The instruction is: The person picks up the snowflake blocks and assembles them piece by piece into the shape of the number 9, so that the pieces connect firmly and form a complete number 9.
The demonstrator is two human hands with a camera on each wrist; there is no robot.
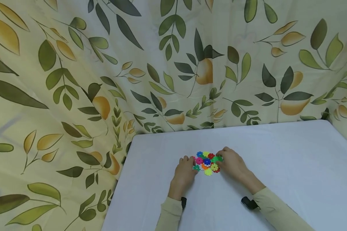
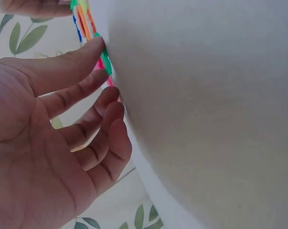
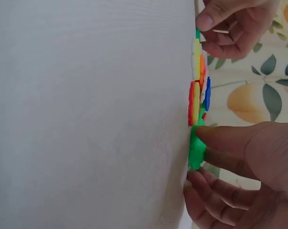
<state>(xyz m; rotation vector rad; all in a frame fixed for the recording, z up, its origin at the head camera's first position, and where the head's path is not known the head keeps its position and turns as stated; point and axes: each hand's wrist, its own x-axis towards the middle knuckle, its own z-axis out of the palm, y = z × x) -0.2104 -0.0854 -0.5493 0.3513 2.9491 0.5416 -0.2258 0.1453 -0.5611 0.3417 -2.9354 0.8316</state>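
A small pile of flat, flower-shaped plastic discs [image 1: 206, 163] in many colours lies on the white table [image 1: 277, 154]. My left hand [image 1: 188, 164] rests at the pile's left side. Its thumb and loosely bent fingertips [image 2: 101, 76] touch the edges of a dark green and a pink disc [image 2: 107, 61]. My right hand [image 1: 224, 159] is at the pile's right side. It pinches a bright green disc [image 3: 197, 155] between the thumb [image 3: 215, 136] and the curled fingers below it. In the right wrist view the rest of the discs [image 3: 197, 90] lie flat between the two hands.
A leaf-and-pear patterned curtain [image 1: 104, 80] hangs behind and to the left of the table. The table's left edge [image 1: 124, 179] runs close to my left arm. White cloth stretches out to the right and front of the pile.
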